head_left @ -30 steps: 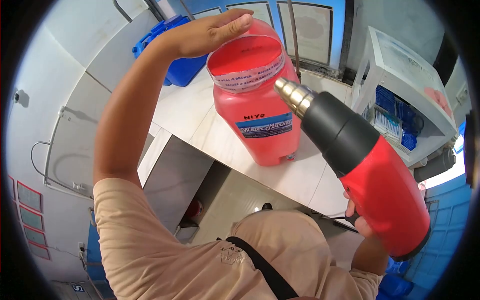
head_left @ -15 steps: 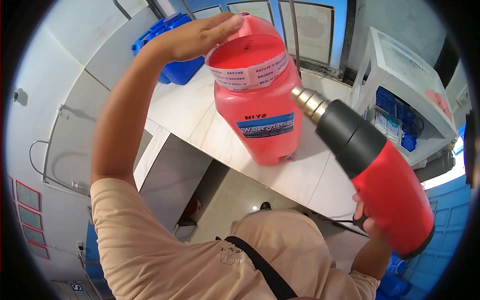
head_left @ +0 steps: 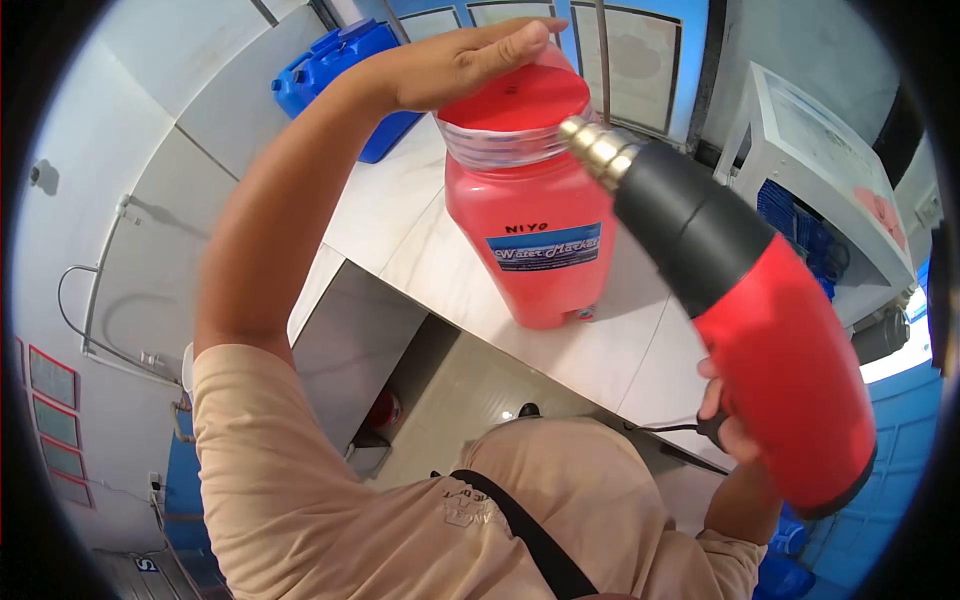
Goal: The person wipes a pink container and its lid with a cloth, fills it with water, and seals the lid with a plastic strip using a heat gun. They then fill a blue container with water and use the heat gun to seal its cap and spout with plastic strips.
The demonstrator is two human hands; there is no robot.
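A pink-red water jug [head_left: 540, 285] with a blue "Water Market" label stands upright on the counter. Around its neck, below the red lid [head_left: 515, 100], runs a clear plastic seal band [head_left: 505, 148] whose lettering is not readable now. My left hand [head_left: 485, 65] lies over the far top of the jug, fingers stretched out and thumb on the near side. In my right hand [head_left: 730, 415] is a red and black heat gun [head_left: 745, 310], most of the fingers hidden behind it. Its metal nozzle points at the right side of the band, very close to it.
Behind the jug on the left stands a blue water container [head_left: 345, 80]. A white drawer unit [head_left: 825, 180] stands at the right. The tiled counter [head_left: 410, 230] has its front edge before my body, and a black cord [head_left: 660, 428] hangs near that edge.
My left hand has shifted right across the jug's top. The nozzle has moved slightly left and up, closer to the band. The band's printed words were readable before and are smeared now.
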